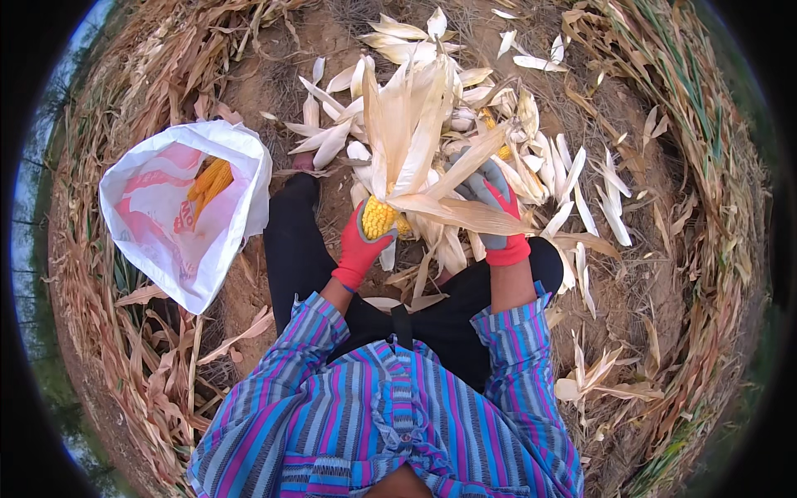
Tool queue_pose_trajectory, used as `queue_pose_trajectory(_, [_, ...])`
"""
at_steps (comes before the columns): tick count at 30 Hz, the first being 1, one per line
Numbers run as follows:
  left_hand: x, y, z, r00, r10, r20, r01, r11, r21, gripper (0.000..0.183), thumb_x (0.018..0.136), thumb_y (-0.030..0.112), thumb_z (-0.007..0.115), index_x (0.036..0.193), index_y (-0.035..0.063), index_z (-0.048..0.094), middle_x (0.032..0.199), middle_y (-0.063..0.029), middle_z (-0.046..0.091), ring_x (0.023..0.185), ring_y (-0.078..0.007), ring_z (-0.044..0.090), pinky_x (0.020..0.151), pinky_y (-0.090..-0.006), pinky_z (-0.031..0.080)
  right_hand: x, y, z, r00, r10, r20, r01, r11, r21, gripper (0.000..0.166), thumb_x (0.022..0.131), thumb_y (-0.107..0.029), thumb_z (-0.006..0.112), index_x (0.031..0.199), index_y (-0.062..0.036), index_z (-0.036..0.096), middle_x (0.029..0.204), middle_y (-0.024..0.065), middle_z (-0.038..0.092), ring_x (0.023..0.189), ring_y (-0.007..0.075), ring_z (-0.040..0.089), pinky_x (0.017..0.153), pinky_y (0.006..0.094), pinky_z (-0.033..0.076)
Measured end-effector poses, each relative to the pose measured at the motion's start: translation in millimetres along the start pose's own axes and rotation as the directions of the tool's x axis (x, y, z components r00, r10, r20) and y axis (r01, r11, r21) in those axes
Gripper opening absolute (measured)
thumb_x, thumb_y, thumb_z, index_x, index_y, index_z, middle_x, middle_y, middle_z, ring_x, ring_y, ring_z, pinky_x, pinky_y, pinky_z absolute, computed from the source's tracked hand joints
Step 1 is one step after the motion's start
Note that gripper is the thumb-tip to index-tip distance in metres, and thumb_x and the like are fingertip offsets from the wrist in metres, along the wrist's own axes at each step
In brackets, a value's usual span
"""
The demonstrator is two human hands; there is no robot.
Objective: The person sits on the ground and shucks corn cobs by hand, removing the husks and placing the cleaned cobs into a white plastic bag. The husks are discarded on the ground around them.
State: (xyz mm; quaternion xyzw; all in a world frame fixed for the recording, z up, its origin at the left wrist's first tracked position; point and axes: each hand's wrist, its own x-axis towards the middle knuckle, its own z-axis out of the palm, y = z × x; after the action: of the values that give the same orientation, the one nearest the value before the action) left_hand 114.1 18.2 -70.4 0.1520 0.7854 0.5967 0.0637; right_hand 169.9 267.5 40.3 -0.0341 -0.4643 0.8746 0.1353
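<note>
My left hand [365,246], in a red glove with grey coating, grips the lower end of a yellow corn ear [378,219]. Pale dry husks [408,127] are peeled back from this ear and fan out away from me and to the right. My right hand [495,208], gloved the same way, is just right of the ear, among the husk leaves. One long leaf [461,213] crosses in front of its palm, and another passes by its fingers. Whether those fingers pinch a leaf is hidden. More yellow kernels show beneath the held ear.
To the left stands an open white sack [246,187] with several bare corn ears [210,182] inside. Beyond my hands lies a heap of husks and partly husked ears [526,177]. Dry corn stalks [703,155] line both sides of the bare soil [629,249]. My bent legs [299,230] frame the work.
</note>
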Motion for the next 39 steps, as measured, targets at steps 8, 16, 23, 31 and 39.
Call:
queue_pose_trajectory(8, [2.8, 12.6, -5.8, 0.992, 0.104, 0.07, -0.103, 0.994, -0.019, 0.087, 0.061, 0.012, 0.085, 0.135, -0.0011, 0.041, 0.123, -0.0148, 0.058, 0.113, -0.0205, 0.057, 0.096, -0.0337, 0.046, -1.2, -11.1, 8.2, 0.988, 0.048, -0.145, -0.056, 0.997, -0.045, 0.04, 0.095, -0.027, 0.054, 0.126, -0.0011, 0.052, 0.115, 0.0115, 0.062, 0.104, 0.0223, 0.061, 0.089, 0.0356, 0.049])
queue_pose_trajectory(16, [2.0, 11.4, -16.6, 0.979, 0.138, 0.15, -0.15, 0.986, 0.071, 0.088, 0.06, 0.012, 0.085, 0.136, -0.0013, 0.041, 0.126, -0.0123, 0.057, 0.114, -0.0189, 0.056, 0.097, -0.0334, 0.045, -15.7, -9.2, 20.3, 0.955, 0.226, 0.192, -0.118, 0.884, -0.452, 0.065, 0.077, -0.011, 0.073, 0.135, -0.0026, 0.045, 0.129, 0.0092, 0.053, 0.12, 0.0171, 0.048, 0.098, 0.033, 0.042])
queue_pose_trajectory(23, [0.5, 9.9, -20.6, 0.97, 0.057, 0.238, -0.066, 0.997, 0.028, 0.088, 0.061, 0.018, 0.083, 0.136, 0.0013, 0.041, 0.125, -0.0149, 0.057, 0.115, -0.0234, 0.057, 0.097, -0.0334, 0.044, -18.7, 7.4, 28.2, 0.994, 0.083, 0.066, -0.007, 0.669, -0.743, 0.042, 0.076, -0.012, 0.074, 0.115, -0.0032, 0.062, 0.108, 0.0116, 0.066, 0.1, 0.0232, 0.062, 0.089, 0.0361, 0.046])
queue_pose_trajectory(31, [-1.3, 9.1, -17.3, 0.919, -0.037, 0.392, 0.038, 0.999, 0.005, 0.086, 0.063, 0.02, 0.083, 0.136, 0.0014, 0.042, 0.124, -0.0134, 0.058, 0.115, -0.0214, 0.057, 0.097, -0.0327, 0.044, -30.9, 24.2, 41.9, 0.964, -0.209, 0.162, 0.262, 0.685, -0.68, 0.036, 0.083, -0.006, 0.064, 0.119, 0.0003, 0.058, 0.112, 0.0123, 0.064, 0.102, 0.0234, 0.062, 0.088, 0.0349, 0.046])
queue_pose_trajectory(39, [1.2, 15.0, -6.5, 0.924, 0.02, 0.381, 0.036, 0.99, -0.139, 0.081, 0.066, 0.022, 0.082, 0.134, 0.0024, 0.043, 0.12, -0.0125, 0.06, 0.11, -0.0196, 0.058, 0.094, -0.0322, 0.045, -0.6, 30.5, 61.3, 0.995, -0.094, 0.034, 0.1, 0.901, -0.422, 0.033, 0.092, -0.013, 0.058, 0.12, 0.0049, 0.056, 0.112, 0.0106, 0.063, 0.103, 0.0174, 0.059, 0.091, 0.031, 0.044])
